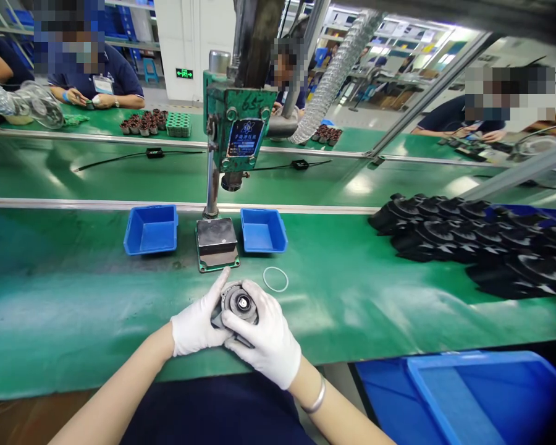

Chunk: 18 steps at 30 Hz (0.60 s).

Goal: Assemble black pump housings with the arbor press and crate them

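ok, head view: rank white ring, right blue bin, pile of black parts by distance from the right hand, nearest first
1. White ring, on the mat just beyond the right hand.
2. Right blue bin, farther back beside the press base.
3. Pile of black parts, far right.

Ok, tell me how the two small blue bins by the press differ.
The left blue bin is larger and stands apart from the press base; the right blue bin is smaller and sits close against that base. The white ring lies on the green table nearer the right blue bin than the left blue bin. Both are open-topped, upright and look empty.
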Tool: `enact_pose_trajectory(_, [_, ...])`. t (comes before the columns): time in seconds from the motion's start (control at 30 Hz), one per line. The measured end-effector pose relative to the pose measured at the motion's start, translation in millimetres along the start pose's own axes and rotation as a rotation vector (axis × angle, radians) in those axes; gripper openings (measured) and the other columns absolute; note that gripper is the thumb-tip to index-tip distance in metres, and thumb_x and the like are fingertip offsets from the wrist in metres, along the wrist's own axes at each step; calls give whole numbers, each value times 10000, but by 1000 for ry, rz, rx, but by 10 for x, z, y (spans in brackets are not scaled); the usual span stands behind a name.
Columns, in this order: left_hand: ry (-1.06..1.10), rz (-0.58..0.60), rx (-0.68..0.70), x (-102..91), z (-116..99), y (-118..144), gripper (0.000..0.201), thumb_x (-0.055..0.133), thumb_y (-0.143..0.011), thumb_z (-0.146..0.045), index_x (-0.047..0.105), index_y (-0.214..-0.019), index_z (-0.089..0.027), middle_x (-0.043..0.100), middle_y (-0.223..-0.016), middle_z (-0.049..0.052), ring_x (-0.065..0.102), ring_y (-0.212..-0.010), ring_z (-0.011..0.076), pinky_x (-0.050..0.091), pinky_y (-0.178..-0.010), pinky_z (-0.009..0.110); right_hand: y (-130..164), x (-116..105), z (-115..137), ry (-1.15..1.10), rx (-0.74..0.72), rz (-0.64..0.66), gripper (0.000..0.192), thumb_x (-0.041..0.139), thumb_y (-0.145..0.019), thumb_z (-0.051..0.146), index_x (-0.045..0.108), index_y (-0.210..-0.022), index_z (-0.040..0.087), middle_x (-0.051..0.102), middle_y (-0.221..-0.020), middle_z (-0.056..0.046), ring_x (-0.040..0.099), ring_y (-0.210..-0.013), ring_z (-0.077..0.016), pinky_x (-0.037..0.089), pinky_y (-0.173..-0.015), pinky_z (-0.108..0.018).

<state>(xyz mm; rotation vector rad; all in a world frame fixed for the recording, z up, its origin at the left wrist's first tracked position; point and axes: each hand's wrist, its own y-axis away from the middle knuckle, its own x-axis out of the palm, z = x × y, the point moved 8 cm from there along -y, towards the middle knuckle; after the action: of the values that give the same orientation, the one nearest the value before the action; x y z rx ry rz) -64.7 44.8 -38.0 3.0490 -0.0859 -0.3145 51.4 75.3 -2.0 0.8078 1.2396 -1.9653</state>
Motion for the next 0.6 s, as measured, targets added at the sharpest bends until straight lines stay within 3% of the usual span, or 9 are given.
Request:
enact_pose_trajectory(0.27, [48, 47, -10, -51, 29, 38, 1208, 786, -679, -179, -62, -1534, -277, 374, -1533, 145, 394, -1393, 276, 266, -1172, 481, -37, 120, -7, -120, -63, 21, 441, 743, -721, 281, 647, -1151, 286, 208, -1532, -94, 357, -1341, -353, 454, -1019, -529])
enact_pose_trajectory(0.4, [177, 76, 14, -269, 48, 185, 990, 752, -769, -270, 128, -1538, -281, 324, -1563, 132, 307, -1441, 272, 214, -1193, 488, -68, -37, 24, -98, -96, -16, 419, 744, -719, 272, 664, -1129, 283, 212, -1527, -94, 409, -1294, -352, 473, -992, -536])
enact_pose_trajectory(0.53, [356, -184, 36, -764, 152, 411, 769, 658, -869, -328, 240, -1513, -284, 368, -1539, 137, 335, -1427, 279, 238, -1180, 492, -154, -524, 86, -93, -123, -169, 357, 774, -687, 219, 682, -1021, 309, 183, -1549, -16, 412, -1303, -373, 419, -1034, -594])
enact_pose_trajectory(0.6, [406, -292, 38, -914, 191, 492, 751, 654, -872, -334, 258, -1507, -275, 385, -1525, 150, 381, -1398, 299, 269, -1161, 501, -185, -628, 41, -134, -86, -238, 330, 780, -673, 188, 687, -965, 310, 168, -1558, 20, 393, -1326, -380, 409, -1047, -592])
